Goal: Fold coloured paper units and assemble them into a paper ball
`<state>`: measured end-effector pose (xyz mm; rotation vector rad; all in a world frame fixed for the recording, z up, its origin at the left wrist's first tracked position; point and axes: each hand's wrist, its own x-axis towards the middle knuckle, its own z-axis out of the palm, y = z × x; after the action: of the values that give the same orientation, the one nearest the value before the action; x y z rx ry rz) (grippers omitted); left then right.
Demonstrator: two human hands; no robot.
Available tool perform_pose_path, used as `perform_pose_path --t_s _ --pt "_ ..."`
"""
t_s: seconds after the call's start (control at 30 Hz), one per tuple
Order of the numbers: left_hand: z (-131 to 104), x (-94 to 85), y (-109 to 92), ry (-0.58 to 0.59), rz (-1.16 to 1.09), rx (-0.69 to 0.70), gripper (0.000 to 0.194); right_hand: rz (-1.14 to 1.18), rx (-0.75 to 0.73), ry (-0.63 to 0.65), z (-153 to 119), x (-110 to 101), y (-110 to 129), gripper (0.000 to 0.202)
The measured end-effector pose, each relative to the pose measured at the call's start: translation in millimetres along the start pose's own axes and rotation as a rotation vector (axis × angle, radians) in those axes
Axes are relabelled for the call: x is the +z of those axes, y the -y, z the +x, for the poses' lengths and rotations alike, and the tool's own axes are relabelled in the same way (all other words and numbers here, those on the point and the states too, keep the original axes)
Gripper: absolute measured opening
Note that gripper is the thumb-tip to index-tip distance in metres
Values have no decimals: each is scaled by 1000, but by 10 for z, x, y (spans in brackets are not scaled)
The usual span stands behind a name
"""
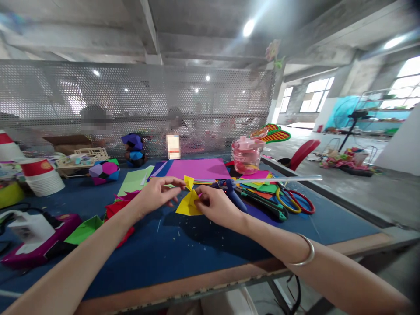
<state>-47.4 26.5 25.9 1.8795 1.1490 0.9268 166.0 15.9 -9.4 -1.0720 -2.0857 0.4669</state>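
Observation:
A folded yellow paper piece (188,205) is held above the blue tabletop, narrow at its middle with a smaller flap on top. My right hand (213,203) pinches it from the right side. My left hand (162,192) is beside its upper flap, fingers apart and curved, with nothing visible between them. Just behind my right hand lies a dark blue glue gun (234,197) with a long clear glue stick (278,179) pointing right. Red folded paper (120,214) and green folded paper (85,229) lie near my left forearm.
Purple sheets (200,168) lie behind my hands. A utility knife (262,204) and scissors (295,201) are on the right. Paper cups (42,177) and a purple power strip (39,249) stand left. A pink jug (246,153) stands before the perforated screen (138,87).

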Motion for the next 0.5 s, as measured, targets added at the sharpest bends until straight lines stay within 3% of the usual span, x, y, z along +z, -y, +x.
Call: perform_pose_path --t_s 0.17,0.33,0.5 --pt "119 -112 1 -210 127 -72 25 -32 -2 25 -4 -10 22 15" --pt "320 -15 -22 -210 167 -17 21 -23 -6 -1 -3 -19 -4 17" --pt "385 57 -6 -218 256 73 40 -8 1 -3 -21 -34 30 16"
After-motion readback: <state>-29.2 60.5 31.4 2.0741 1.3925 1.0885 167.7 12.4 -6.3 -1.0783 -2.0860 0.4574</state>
